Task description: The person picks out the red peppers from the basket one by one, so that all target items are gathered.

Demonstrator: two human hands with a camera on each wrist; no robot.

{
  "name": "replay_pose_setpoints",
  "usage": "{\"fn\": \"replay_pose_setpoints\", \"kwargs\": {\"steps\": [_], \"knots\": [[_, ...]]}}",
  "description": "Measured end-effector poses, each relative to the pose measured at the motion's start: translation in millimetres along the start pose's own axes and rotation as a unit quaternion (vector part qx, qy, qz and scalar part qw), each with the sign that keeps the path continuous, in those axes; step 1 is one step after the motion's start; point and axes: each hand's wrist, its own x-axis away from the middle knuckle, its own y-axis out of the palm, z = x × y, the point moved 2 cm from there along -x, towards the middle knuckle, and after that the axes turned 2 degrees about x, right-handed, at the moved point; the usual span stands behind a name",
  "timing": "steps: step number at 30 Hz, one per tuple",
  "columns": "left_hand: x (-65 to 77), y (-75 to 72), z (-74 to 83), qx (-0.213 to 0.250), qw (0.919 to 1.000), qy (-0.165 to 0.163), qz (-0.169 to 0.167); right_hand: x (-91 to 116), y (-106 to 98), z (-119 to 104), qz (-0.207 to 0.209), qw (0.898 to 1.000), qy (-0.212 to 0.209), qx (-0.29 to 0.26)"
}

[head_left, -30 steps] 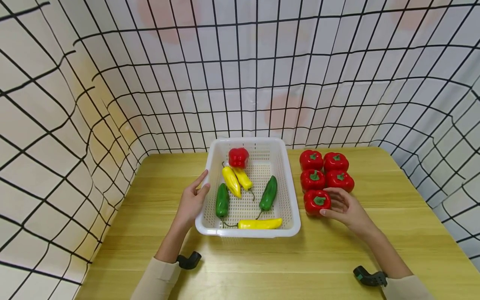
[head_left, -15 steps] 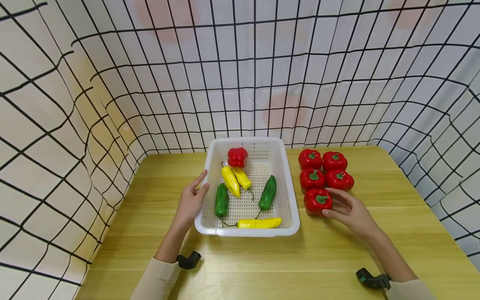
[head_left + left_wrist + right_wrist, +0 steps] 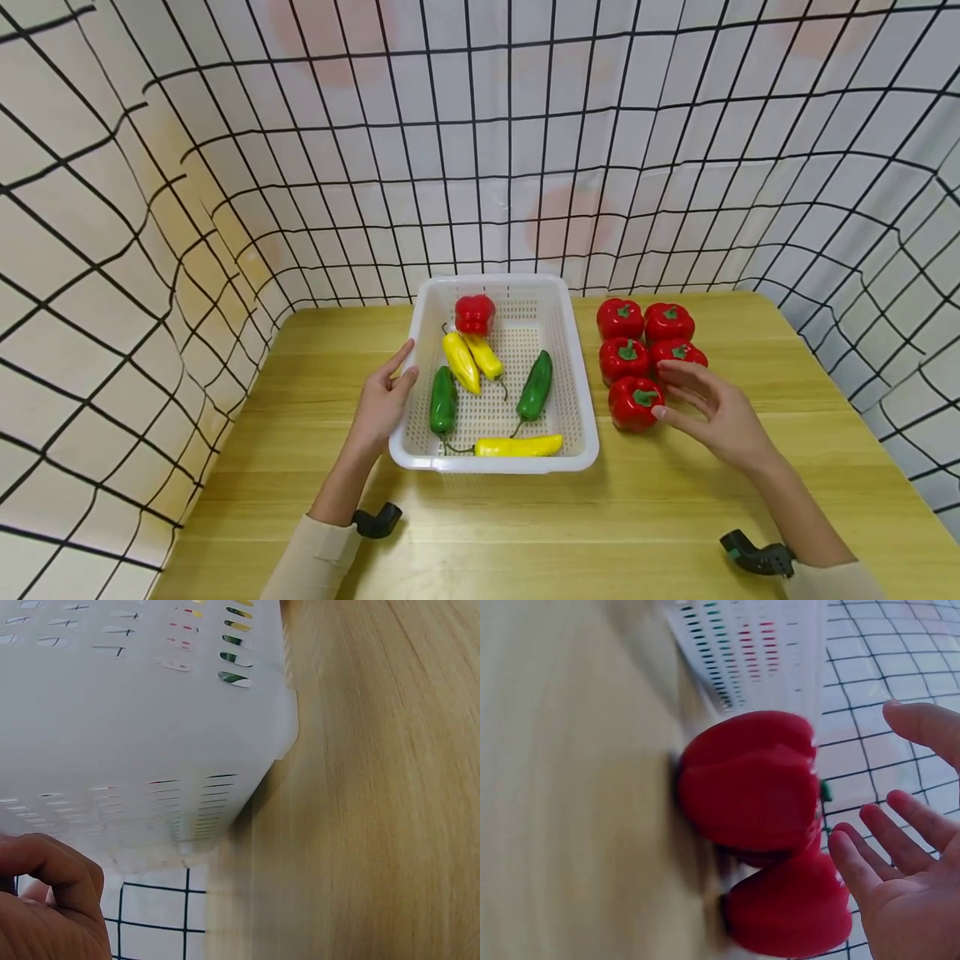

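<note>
A white perforated plastic basket (image 3: 581, 392) sits on the table, holding a red bell pepper (image 3: 475, 315), several yellow peppers (image 3: 518, 446) and two green peppers (image 3: 535, 386). My left hand (image 3: 381, 404) holds the basket's left rim; the left wrist view shows its bent fingers (image 3: 64, 874) against the side wall. Right of the basket, several red bell peppers stand grouped with stems up. The front bell pepper (image 3: 632, 404) is nearest to my right hand (image 3: 716, 417). That hand's fingers are spread and hold nothing; the right wrist view shows a gap between the fingertips and the peppers.
Behind the wooden table (image 3: 510, 533) rises a white wall with a black grid (image 3: 495, 200), which also encloses both sides. The back-left bell pepper (image 3: 620, 319) stands close to the basket's right edge. A black wrist device (image 3: 757, 557) sits on the right forearm.
My right hand has come off the front bell pepper and drawn back slightly to the right. That pepper's stem now points more to the right. The left hand and basket stay put.
</note>
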Motion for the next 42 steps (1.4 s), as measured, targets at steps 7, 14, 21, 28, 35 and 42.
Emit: {"fn": "replay_pose_setpoints", "kwargs": {"steps": [7,14,21,28,35,42], "knots": [[0.7,0.4,-0.7,-0.003,1.0000,-0.002,0.005,-20.2,5.0,-12.0,-0.009,1.000,0.010,-0.017],[0.4,3.0,-0.9,-0.004,1.0000,-0.001,0.005,-45.2,13.8,-25.3,-0.010,0.997,0.034,-0.073],[0.7,3.6,-1.1,-0.007,1.0000,0.003,0.004,-72.5,26.3,-38.0,-0.022,0.996,0.026,-0.082],[1.8,1.8,0.6,-0.011,0.9999,0.001,0.007,-100.6,41.0,-53.7,-0.038,0.996,0.017,-0.075],[0.9,0.1,0.7,-0.013,0.9999,0.002,0.009,-131.4,53.4,-75.5,-0.045,0.996,0.018,-0.075],[0.8,0.2,0.9,-0.015,0.9998,-0.001,0.011,-155.3,65.7,-94.1,-0.059,0.995,-0.002,-0.076]]}}
